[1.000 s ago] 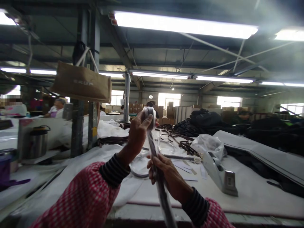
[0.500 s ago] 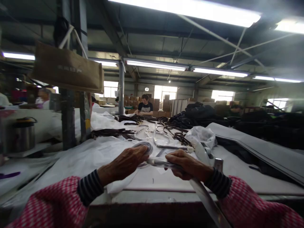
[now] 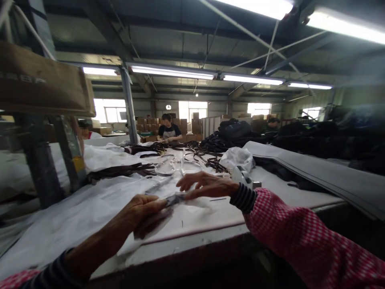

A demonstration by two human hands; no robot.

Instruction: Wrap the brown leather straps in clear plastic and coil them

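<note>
My left hand (image 3: 142, 210) is closed on a grey, plastic-wrapped strap (image 3: 174, 199), low over the front of the table. Motion blurs that hand's lower fingers and the wrap. My right hand (image 3: 207, 186) reaches in from the right with its fingers stretched out and apart. Its thumb side is at the strap's far end; whether it touches is unclear. Just beyond the hands, clear-wrapped straps (image 3: 164, 166) lie on the white table (image 3: 207, 216). A tape dispenser (image 3: 240, 176) stands behind my right wrist, partly hidden by it.
White plastic sheeting (image 3: 99, 208) spreads over the left side. Dark brown straps (image 3: 123, 171) lie further back, with a crumpled clear bag (image 3: 237, 159) at right. A long white-backed panel (image 3: 300, 168) covers black material. A post (image 3: 39, 160) stands left. Across the table is another person (image 3: 169, 130).
The view has swung to the right. My right hand has loosened from the strap and spread its fingers. My left hand has come lower and nearer, keeping hold of the strap.
</note>
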